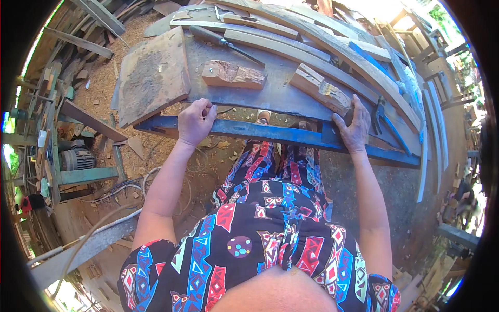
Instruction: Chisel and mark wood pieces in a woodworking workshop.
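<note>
My left hand (195,122) is closed at the front edge of the worn bench (218,101), beside a thick square board (152,74); whatever its curled fingers may hold is hidden. A split, rough wooden block (233,74) lies just above it. On the right, my right hand (354,129) grips the end of a second cracked block (314,84), thumb and fingers around it. A handled metal tool (207,36) lies behind the first block, and pliers-like tool with long handles (390,127) rests right of my right hand. A blue beam (249,128) runs below the bench top.
Long wooden strips (278,44) cover the bench's back, with more (439,130) along the right. At left stand a green frame (86,174) with a motor (77,158) and scrap wood, over sawdust-strewn ground (125,62). A hose (91,231) crosses the lower left.
</note>
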`<state>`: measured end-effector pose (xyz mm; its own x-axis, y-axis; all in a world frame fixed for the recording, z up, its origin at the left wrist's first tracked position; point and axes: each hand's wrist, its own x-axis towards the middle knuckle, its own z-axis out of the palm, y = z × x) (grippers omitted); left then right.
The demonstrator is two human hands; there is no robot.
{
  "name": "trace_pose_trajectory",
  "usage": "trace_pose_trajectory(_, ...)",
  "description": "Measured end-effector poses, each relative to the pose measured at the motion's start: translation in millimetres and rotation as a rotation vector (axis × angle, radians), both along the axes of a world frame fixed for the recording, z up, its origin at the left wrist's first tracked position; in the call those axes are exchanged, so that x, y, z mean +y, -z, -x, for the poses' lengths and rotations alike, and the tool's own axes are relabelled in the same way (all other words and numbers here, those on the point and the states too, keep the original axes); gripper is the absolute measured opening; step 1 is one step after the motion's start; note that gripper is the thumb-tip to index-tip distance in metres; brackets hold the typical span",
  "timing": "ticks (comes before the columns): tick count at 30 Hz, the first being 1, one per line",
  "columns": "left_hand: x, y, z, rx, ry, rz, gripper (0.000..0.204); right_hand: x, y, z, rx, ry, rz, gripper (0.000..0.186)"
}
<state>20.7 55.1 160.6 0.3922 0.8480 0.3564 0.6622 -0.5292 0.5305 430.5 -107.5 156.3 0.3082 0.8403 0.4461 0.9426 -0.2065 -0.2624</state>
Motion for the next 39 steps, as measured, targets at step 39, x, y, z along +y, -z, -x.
trace_pose_trajectory(39,-5,2,-2,0.019,-0.124,-0.132,0.016,3,0,2,-0.063,0.001,-0.071,0.062)
